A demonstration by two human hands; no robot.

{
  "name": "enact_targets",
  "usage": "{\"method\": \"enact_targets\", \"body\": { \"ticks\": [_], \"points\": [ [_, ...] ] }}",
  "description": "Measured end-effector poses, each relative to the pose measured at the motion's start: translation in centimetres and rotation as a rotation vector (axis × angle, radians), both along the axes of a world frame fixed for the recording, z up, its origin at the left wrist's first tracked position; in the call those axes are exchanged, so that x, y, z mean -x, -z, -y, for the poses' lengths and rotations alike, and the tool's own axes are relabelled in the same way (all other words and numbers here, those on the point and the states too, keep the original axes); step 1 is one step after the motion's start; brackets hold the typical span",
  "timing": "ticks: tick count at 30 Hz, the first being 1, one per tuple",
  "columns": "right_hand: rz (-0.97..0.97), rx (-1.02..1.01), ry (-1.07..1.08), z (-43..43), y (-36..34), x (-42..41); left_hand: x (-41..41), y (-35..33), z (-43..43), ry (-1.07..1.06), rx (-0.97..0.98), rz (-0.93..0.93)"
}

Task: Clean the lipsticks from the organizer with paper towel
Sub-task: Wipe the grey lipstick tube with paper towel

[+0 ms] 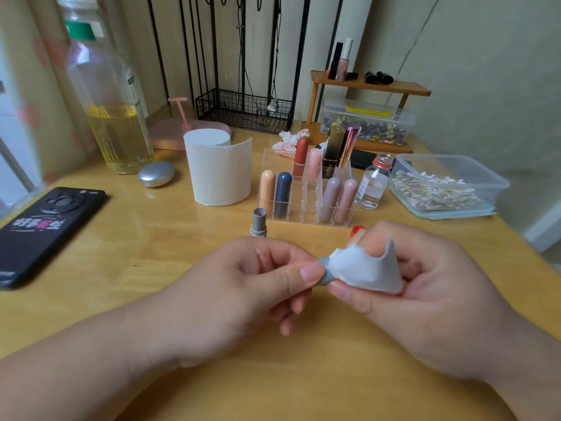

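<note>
Head view. The left hand (258, 284) is closed, thumb and forefinger pinching one end of a grey lipstick piece (326, 274) just above the wooden table (151, 268). The right hand (425, 287) is curled round a white paper towel (364, 268), which is wrapped over the other end of that piece. An uncapped grey lipstick base (259, 221), red showing inside, is seen upright on the table just in front of the clear organizer (303, 208).

In the organizer's front compartments a peach lipstick (267, 189), a navy lipstick (282, 192), a mauve lipstick (331, 197) and a dusty pink lipstick (347, 199) are stood upright. Four more tubes are held in the rear compartments. A small glass bottle (375, 183) of clear liquid is placed just right of it. Beyond that, a clear plastic box (455, 158) is filled with cotton swabs (434, 192). A large bottle (112, 101), part-filled with yellow liquid, is noted far left.
</note>
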State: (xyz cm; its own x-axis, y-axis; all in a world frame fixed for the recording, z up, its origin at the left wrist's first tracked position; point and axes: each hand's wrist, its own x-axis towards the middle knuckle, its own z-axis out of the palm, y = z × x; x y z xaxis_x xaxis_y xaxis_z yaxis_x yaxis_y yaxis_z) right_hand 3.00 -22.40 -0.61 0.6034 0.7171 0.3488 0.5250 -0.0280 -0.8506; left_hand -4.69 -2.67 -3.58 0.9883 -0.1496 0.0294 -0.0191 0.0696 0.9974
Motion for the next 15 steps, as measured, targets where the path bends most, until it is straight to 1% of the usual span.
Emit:
{"method": "enact_targets", "body": {
  "ticks": [2, 5, 6, 7, 8, 9, 11, 12, 13, 15],
  "points": [
    [-0.103, -0.007, 0.017, -0.1, -0.1, 0.0, 0.4, 0.4, 0.2, -0.088, -0.219, 0.151],
    [-0.263, -0.053, -0.031, -0.1, -0.5, -0.2, 1.2, -0.2, 0.5, -0.265, -0.692, 0.545],
    [-0.278, -0.075, -0.034, -0.1, -0.5, -0.3, 1.2, -0.3, 0.6, -0.306, -0.771, 0.629],
    [-0.275, -0.097, -0.037, -0.2, -0.6, -0.3, 1.1, -0.3, 0.6, -0.322, -0.764, 0.624],
    [-0.245, -0.118, -0.035, -0.2, -0.5, -0.2, 0.9, -0.3, 0.6, -0.293, -0.648, 0.512],
    [-0.173, -0.141, -0.023, -0.2, -0.2, 0.0, 0.7, -0.5, 0.5, -0.213, -0.429, 0.325],
    [0.052, -0.178, 0.005, -0.1, 0.4, 0.3, 0.2, -0.9, 0.0, 0.019, 0.018, -0.066],
    [0.160, -0.184, 0.000, -0.1, 0.6, 0.5, 0.1, -1.3, -0.2, 0.132, 0.170, -0.235],
    [0.248, -0.182, -0.011, -0.1, 0.7, 0.5, 0.1, -1.4, -0.5, 0.231, 0.281, -0.360],
    [0.362, -0.165, -0.026, -0.2, 0.6, 0.4, 0.4, -1.5, -0.7, 0.370, 0.471, -0.481]
  ]
}}
